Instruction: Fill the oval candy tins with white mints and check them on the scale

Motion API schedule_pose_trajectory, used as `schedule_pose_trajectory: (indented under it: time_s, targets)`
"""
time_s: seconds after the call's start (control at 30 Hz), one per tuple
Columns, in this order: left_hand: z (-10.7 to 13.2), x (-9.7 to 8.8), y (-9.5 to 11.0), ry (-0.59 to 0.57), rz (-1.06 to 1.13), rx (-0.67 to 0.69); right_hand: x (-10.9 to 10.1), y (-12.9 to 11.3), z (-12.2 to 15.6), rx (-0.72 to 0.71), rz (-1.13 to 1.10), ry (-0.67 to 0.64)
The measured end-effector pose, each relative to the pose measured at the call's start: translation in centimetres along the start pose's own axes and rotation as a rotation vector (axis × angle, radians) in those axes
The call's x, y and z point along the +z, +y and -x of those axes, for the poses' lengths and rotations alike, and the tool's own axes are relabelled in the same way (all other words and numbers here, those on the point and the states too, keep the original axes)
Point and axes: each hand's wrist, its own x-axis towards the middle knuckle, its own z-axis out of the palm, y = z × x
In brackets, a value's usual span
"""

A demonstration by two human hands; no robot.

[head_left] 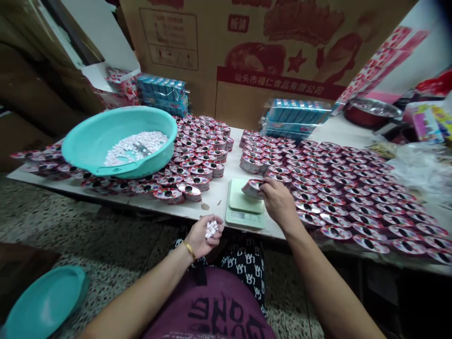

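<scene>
My left hand (pixel 205 235), palm up and fingers curled, cups a small heap of white pellets (pixel 212 229) in front of the table edge. Pinched in my right hand (pixel 278 200) is a small red-and-white oval box (pixel 253 188) with a hole in its top. The box is at the pale green scale (pixel 245 217); whether it rests on the plate or is lifted slightly I cannot tell. Many similar oval boxes (pixel 335 232) stand in rows on both sides of the scale. More white pellets (pixel 137 146) lie in a large turquoise basin (pixel 83 136) on the left.
A big cardboard box (pixel 197 101) walls off the back. Blue wrapped packs (pixel 162 89) stand before it, left and right. At the far right are a red metal bowl (pixel 370 113) and clear plastic bags (pixel 416 165). Another turquoise basin (pixel 45 301) is low on the left.
</scene>
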Motion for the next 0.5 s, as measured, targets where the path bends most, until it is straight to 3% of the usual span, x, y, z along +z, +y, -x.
schedule_pose_trajectory:
  time_s: [0.07,0.23,0.37,0.5]
  targets:
    - [-0.3,0.3,-0.3,-0.008,0.091,-0.029,0.5,-1.6,0.0,-0.047,-0.043,-0.05]
    - [-0.6,0.7,-1.9,0.099,0.225,0.005,0.2,-6.6,3.1,-0.072,-0.149,0.012]
    - [-0.8,-0.1,-3.6,0.054,0.234,-0.076,0.3,-11.1,7.2,-0.284,-0.201,-0.226]
    - [-0.9,-0.9,-4.9,-0.002,0.197,-0.168,1.4,-12.2,9.3,-0.294,-0.192,-0.382]
